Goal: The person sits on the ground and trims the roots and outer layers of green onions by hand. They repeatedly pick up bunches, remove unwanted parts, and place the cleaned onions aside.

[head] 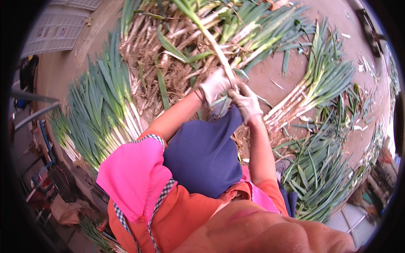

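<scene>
A long green onion (213, 44) slants up and away from my hands, its white shank towards me. My left hand (216, 84), in a pale work glove and slightly blurred, grips the shank near its lower end. Close beside it, my gloved right hand (247, 100) has its fingers closed at the very end of the same stalk. The root end is hidden between the gloves. Beyond my hands lies a heap of untrimmed green onions (171, 69) with brown, soil-covered roots and several loose leaves. A dark blue cloth (202, 151) covers my lap just below my hands.
Cleaned green onions (104, 104) with white shanks lie in a row at left. A smaller bunch (303, 91) rests at right, above a pile of stripped leaves (316, 180). White plastic crates (57, 28) stand at upper left. Metal rails (36, 107) jut in at the left edge.
</scene>
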`<state>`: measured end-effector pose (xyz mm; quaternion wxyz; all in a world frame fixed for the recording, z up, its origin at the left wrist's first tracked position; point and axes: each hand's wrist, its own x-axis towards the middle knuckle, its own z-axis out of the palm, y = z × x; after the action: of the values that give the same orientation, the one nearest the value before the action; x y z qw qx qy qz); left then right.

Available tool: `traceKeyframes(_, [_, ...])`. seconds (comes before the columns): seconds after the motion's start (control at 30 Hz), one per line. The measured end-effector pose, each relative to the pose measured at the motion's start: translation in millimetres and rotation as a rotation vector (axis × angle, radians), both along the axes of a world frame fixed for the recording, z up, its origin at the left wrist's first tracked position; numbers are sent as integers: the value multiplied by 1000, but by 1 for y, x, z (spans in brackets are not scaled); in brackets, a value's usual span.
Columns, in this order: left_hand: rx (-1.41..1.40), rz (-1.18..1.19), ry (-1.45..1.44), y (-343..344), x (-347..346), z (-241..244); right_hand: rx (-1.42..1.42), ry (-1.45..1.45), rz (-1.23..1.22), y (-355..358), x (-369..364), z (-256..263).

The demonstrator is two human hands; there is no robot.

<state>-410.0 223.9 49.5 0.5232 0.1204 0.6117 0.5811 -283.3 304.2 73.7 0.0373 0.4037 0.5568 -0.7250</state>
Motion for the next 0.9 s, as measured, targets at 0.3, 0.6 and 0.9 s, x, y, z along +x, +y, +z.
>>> traceKeyframes(0.3, [164, 289, 47, 75, -7, 20, 487, -65, 236, -34, 84, -6])
traceKeyframes(0.6, [61, -582, 152, 65, 80, 24, 654, 11, -1050, 77, 176, 6])
traceKeyframes(0.9, [-176, -620, 264, -27, 37, -106, 760, -838, -294, 150, 264, -177])
